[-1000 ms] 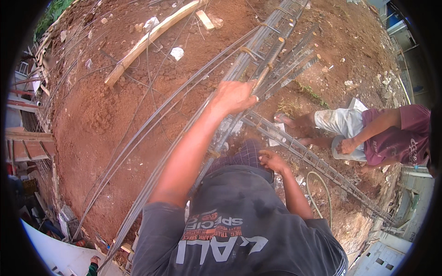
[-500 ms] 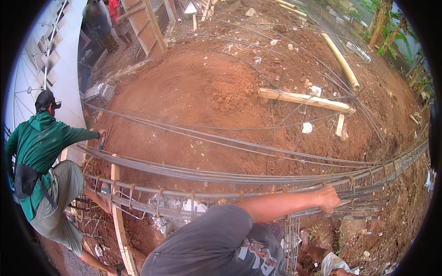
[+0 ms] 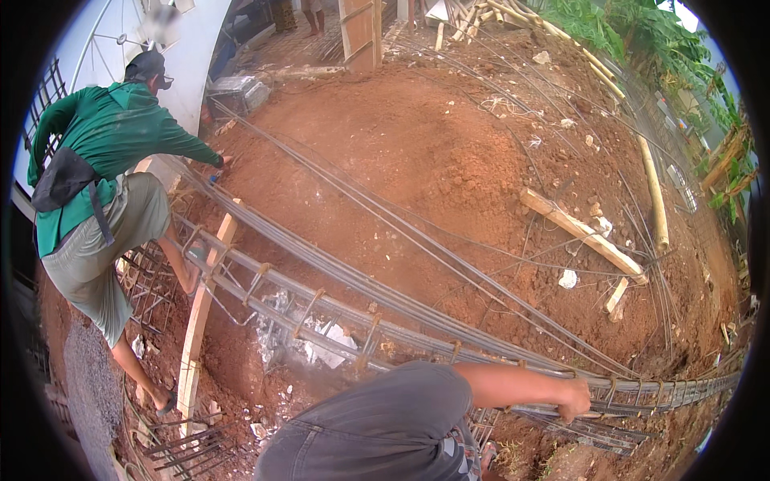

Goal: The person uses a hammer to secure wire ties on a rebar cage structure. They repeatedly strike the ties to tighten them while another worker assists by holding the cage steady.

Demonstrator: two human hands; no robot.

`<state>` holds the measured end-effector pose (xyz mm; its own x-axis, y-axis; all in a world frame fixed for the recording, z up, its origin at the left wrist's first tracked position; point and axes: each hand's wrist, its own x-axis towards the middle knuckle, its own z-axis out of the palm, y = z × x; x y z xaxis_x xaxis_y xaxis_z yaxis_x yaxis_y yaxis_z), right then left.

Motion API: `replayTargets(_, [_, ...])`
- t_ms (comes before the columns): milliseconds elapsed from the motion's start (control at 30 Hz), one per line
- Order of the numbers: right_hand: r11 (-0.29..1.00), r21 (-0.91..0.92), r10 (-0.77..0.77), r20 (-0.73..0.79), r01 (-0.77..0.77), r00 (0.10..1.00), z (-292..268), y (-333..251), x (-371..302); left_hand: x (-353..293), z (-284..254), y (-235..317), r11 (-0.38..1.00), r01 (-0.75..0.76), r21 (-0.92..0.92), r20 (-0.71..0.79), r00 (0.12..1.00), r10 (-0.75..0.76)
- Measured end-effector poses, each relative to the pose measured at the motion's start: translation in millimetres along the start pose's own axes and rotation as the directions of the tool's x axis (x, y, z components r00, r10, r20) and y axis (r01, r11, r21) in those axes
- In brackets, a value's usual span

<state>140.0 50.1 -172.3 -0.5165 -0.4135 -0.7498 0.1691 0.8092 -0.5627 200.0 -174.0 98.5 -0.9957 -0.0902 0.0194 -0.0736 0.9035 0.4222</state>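
Right hand [image 3: 574, 398] is curled down on the rebar cage [image 3: 377, 325], fingers closed over a top bar near its right end. Left hand is not visible. The cage lies long across the red soil [image 3: 417, 152], w/ a co-worker in green [image 3: 104, 160] at the far left end. I think it is heavy, stiff but springy; better to grip at a stirrup joint, not mid-bar

No signs, labels or screens show. The only packaging-like items are crumpled silvery-white plastic sheeting [image 3: 309, 337] lying in the trench beneath the long steel rebar cage [image 3: 385, 321], and a small white scrap of wrapper [image 3: 568, 279] on the red earth near a pale wooden beam [image 3: 579, 232].
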Motion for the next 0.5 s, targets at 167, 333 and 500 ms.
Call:
replayTargets(167, [0.998,-0.064,-0.010,0.033,0.012,0.999,0.3,-10.5,1.7,3.7,4.1,-2.9,1.000,-0.027,0.009,-0.033,0.999,0.028])
replayTargets(333, [0.994,-0.108,-0.002,0.054,0.008,0.999,1.5,-16.1,1.1,10.8,8.1,-4.4,0.999,-0.039,-0.001,-0.046,0.998,0.039])
replayTargets(500, [0.992,-0.123,-0.004,0.075,0.013,0.997,0.9,-19.2,2.8,2.5,2.2,-1.0,1.000,-0.019,0.000,-0.003,1.000,0.019])
